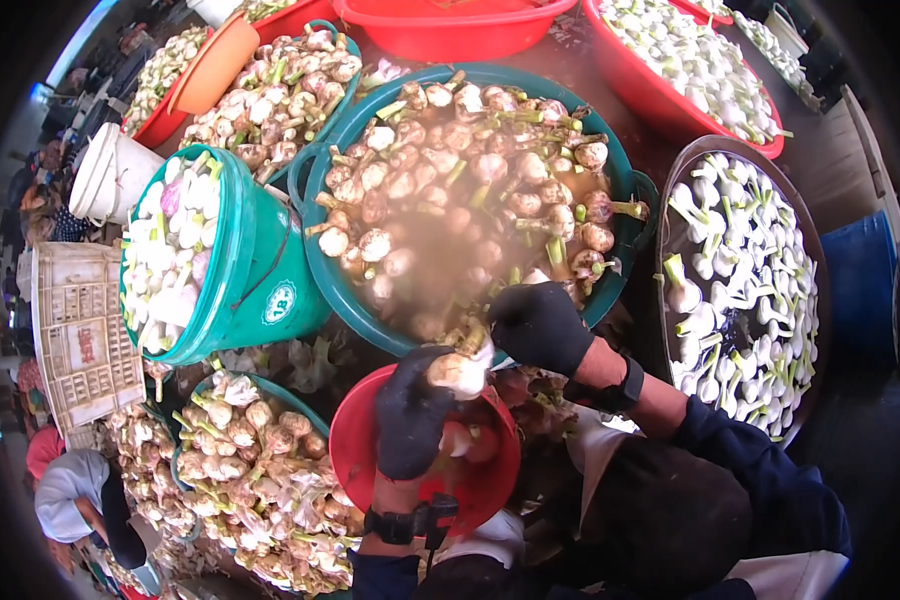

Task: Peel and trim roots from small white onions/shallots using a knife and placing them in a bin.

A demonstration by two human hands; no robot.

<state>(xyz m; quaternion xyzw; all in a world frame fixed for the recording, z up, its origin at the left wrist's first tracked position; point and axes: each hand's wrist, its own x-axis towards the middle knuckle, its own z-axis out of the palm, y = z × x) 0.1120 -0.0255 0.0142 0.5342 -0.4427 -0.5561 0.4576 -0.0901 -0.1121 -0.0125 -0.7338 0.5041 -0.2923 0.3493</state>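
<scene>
My left hand, in a black glove, grips a garlic bulb whose muddy stem end points up towards the tub. My right hand, gloved in black too, is curled close against the bulb's right side. A white strip of garlic skin runs from the bulb up to its fingers, though the fingertips are partly hidden. Both hands are over the near rim of a large teal tub, where muddy unpeeled garlic lies in cloudy brown water. Below my left hand stands a red bucket with some bulbs inside.
Peeled white garlic fills a tilted green bucket at left and lies on a dark round tray at right. Unpeeled garlic is heaped at lower left. Beyond are red tubs, a plastic crate and a bent-over person.
</scene>
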